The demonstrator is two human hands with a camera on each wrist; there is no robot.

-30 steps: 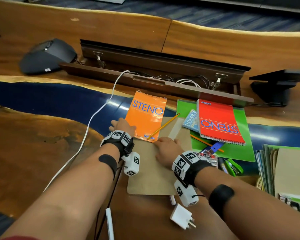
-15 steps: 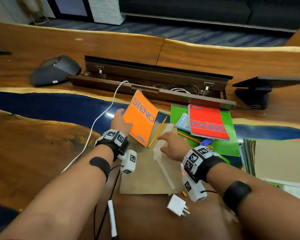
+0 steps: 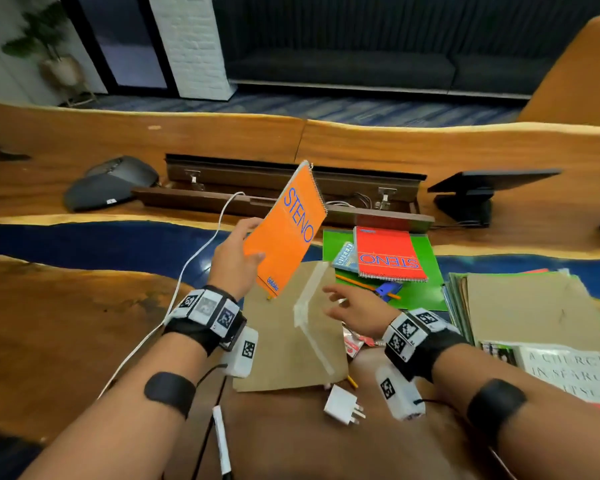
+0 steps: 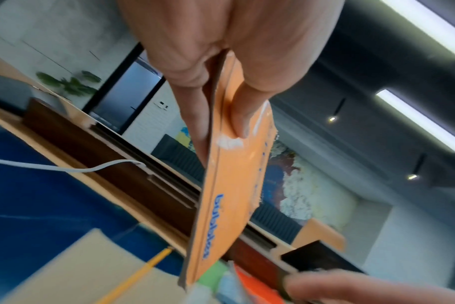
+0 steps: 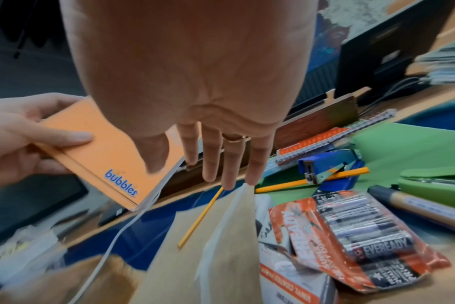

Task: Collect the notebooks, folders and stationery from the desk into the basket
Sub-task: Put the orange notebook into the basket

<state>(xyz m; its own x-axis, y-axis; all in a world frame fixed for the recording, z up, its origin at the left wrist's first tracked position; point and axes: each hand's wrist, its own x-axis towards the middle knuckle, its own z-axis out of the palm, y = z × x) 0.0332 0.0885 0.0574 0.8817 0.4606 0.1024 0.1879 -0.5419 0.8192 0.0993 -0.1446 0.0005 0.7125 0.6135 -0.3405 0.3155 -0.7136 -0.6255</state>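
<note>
My left hand (image 3: 234, 258) pinches the orange STENO notebook (image 3: 286, 230) by its lower edge, thumb on the cover and fingers behind, as the left wrist view shows. I hold it tilted up clear of the desk, spiral end highest, so it comes away without dragging the yellow pencil (image 5: 201, 216) lying on the brown envelope (image 3: 284, 344) beneath it.

My right hand (image 3: 355, 308) hovers over that envelope with fingers straight and spread, holding nothing; I judge it is placed there either to steady the envelope or to take it next.

At two o'clock from the right hand, the red STENO notebook (image 3: 388, 254) lies on a green folder (image 3: 426, 292), with a blue stapler (image 5: 327, 168) and a second pencil (image 5: 312, 179) just beside it. At three o'clock sits a stack of folders (image 3: 520, 306). A battery pack (image 5: 364, 242) lies near my right wrist.

I cannot see the basket in any view, so the notebook has yet to reach it.
</note>
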